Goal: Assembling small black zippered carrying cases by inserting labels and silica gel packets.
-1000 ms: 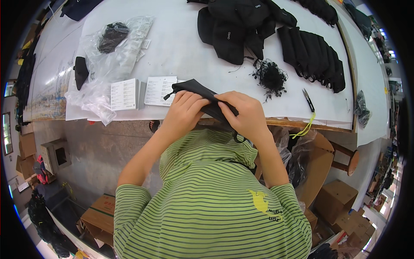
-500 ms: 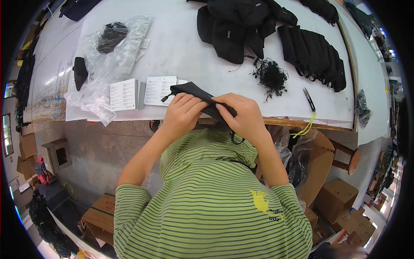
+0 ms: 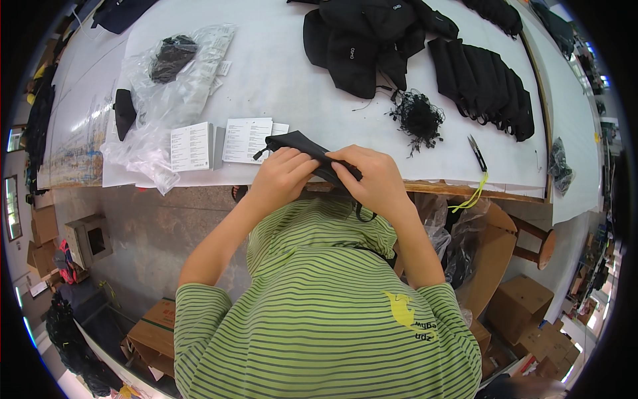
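Observation:
Both my hands grip a folded black fabric piece (image 3: 292, 141) at the near edge of the white table (image 3: 279, 73). My left hand (image 3: 282, 176) pinches its middle from below. My right hand (image 3: 372, 176) closes over its right end, and a thin black loop (image 3: 362, 214) dangles under that hand. The far left tip of the fabric rests on white paper leaflets (image 3: 246, 139).
A second leaflet (image 3: 191, 146) and clear plastic bags (image 3: 173, 80) lie left. A pile of black fabric items (image 3: 372, 40), a row of stacked black pieces (image 3: 485, 83), a tangle of black thread (image 3: 419, 116) and scissors (image 3: 477, 151) lie beyond and right. Cardboard boxes (image 3: 525, 312) stand on the floor.
The fabric piece and both hands have stayed nearly in place; my fingers have shifted slightly along the fabric.

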Available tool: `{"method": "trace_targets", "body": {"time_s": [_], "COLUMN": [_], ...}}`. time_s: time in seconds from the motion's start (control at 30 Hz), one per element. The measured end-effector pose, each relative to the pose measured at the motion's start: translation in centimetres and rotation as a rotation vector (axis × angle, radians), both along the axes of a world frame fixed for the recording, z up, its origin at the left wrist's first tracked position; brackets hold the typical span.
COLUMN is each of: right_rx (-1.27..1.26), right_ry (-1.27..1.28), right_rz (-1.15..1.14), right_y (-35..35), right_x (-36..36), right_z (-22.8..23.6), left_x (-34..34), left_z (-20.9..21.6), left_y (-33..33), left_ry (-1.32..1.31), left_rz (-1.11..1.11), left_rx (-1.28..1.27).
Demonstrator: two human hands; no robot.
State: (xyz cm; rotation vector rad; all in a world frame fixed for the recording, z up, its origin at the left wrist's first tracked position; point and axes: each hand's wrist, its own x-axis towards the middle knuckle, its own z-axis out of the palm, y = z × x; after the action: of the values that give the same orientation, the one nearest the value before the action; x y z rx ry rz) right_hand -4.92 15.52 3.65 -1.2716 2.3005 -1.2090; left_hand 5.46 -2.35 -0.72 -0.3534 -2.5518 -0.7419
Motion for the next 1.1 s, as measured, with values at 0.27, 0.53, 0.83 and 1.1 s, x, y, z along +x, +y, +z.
{"method": "trace_targets", "body": {"time_s": [0.27,0.53,0.83,1.1], "right_rx": [-0.022,-0.087,-0.078,0.092], "right_ry": [0.015,-0.168,-0.402,0.009], "right_rz": [-0.048,-0.131,-0.291,-0.130], "right_y": [-0.2,1.4,9.0,4.8], "right_x": [-2.8,-4.2,2.9,3.5], "right_z": [-2.0,-3.1,-6.1,-7.1], "left_x": [0.0,-2.2,-3.7,-3.6], "left_z": [2.1,2.0,1.5,2.7], "left_y": [0.9,2.9,1.6,0.7], "left_ry": [-0.392,-0.670,-0.819,-0.803], "left_rz": [-0.087,-0.088,-0.120,-0.065], "left_rx": [-0.036,-0.109,0.018,0.155]}}
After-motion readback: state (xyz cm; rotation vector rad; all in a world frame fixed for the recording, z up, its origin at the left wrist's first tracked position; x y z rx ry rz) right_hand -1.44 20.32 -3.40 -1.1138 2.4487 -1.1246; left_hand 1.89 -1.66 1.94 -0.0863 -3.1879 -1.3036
